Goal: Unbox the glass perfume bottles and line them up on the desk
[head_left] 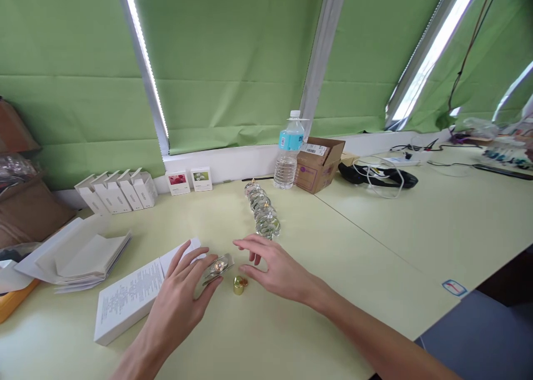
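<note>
My left hand [185, 283] has its thumb and fingers around a flat clear glass bottle [219, 266], which shows a gold-coloured neck facing up. Just right of it is my right hand [266, 266], its thumb and fingers apart with nothing between them. A small shiny gold cap [239, 285] stands on the table below the gap between both hands, with a smaller copper-toned piece against its right side. Beyond my right hand, several clear glass bottles [263, 211] stand in a row leading away from me. Under my left wrist lies a long white printed box [129, 294], partly covered.
White papers [85, 255] lie at the left. Several white boxes [119, 192] and two small picture cards [190, 181] line the back wall. A water bottle [287, 158] stands by an open cardboard box [316, 166]. Farther right are a black pouch [377, 176] and cables.
</note>
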`<act>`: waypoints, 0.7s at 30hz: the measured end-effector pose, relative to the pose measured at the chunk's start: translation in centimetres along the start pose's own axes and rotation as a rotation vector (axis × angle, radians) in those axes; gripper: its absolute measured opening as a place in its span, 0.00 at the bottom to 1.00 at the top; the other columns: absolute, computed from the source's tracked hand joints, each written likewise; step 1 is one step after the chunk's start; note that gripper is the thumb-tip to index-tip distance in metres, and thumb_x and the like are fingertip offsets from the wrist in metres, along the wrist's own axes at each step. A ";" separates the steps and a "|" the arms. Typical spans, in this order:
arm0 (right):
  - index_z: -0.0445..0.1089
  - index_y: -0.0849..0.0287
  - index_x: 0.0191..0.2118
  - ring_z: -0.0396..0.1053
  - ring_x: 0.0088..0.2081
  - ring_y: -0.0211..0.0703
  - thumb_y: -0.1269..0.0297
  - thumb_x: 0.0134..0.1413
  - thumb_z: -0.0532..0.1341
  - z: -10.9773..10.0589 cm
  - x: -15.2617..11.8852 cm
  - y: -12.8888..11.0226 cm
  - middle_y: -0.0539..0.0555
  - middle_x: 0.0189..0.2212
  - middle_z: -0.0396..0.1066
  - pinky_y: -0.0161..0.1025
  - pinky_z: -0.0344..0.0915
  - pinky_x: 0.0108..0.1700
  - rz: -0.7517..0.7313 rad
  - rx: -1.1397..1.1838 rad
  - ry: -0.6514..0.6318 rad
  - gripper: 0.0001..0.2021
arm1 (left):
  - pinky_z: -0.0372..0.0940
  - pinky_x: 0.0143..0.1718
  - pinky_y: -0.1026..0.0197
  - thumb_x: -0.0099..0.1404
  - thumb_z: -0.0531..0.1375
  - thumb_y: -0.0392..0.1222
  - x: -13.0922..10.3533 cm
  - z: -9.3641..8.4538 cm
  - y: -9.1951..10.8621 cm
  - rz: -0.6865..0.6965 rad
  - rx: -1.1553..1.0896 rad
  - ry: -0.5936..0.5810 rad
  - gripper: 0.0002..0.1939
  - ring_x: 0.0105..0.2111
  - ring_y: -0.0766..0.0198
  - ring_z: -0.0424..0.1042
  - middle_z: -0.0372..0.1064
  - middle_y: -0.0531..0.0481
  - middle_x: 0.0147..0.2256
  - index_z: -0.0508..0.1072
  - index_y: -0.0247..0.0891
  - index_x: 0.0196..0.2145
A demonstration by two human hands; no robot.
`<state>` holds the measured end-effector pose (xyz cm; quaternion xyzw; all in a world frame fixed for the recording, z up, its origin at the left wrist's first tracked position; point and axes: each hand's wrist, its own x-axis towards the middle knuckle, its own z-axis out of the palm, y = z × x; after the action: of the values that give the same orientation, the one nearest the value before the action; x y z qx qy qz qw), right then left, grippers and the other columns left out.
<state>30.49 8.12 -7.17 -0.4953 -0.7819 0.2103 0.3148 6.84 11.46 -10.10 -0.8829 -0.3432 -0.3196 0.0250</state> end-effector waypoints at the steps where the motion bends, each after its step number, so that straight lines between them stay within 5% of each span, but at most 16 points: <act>1: 0.62 0.50 0.60 0.68 0.40 0.39 0.62 0.61 0.60 0.2 0.0 -0.1 0.54 0.52 0.65 0.39 0.66 0.46 -0.039 0.019 -0.003 0.22 | 0.53 0.64 0.43 0.66 0.57 0.41 0.1 0.0 0.3 0.016 0.002 0.014 0.15 0.55 0.56 0.66 0.72 0.51 0.48 0.65 0.46 0.51; 5: 0.64 0.51 0.57 0.66 0.47 0.44 0.64 0.62 0.60 0.7 -0.1 -0.6 0.54 0.51 0.67 0.40 0.65 0.50 -0.143 0.027 -0.006 0.18 | 0.56 0.61 0.45 0.67 0.57 0.39 0.2 0.0 1.3 0.062 -0.023 0.023 0.16 0.52 0.56 0.68 0.73 0.50 0.47 0.64 0.45 0.52; 12: 0.68 0.53 0.50 0.68 0.38 0.42 0.60 0.62 0.60 0.2 -0.1 -0.7 0.54 0.45 0.69 0.40 0.67 0.46 -0.151 0.081 -0.035 0.12 | 0.66 0.48 0.53 0.68 0.56 0.40 0.3 0.0 2.2 -0.015 -0.142 -0.005 0.16 0.48 0.57 0.69 0.72 0.48 0.45 0.64 0.45 0.53; 21: 0.69 0.51 0.50 0.70 0.36 0.46 0.50 0.61 0.57 -1.0 0.7 1.6 0.55 0.46 0.70 0.44 0.68 0.43 0.001 -0.050 0.050 0.16 | 0.65 0.51 0.49 0.68 0.56 0.47 0.2 -0.1 2.3 -0.305 -0.256 0.024 0.23 0.52 0.54 0.66 0.64 0.44 0.54 0.56 0.45 0.58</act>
<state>32.01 9.44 -7.23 -0.5085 -0.7784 0.1784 0.3218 8.30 9.81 -9.52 -0.8126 -0.4293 -0.3712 -0.1323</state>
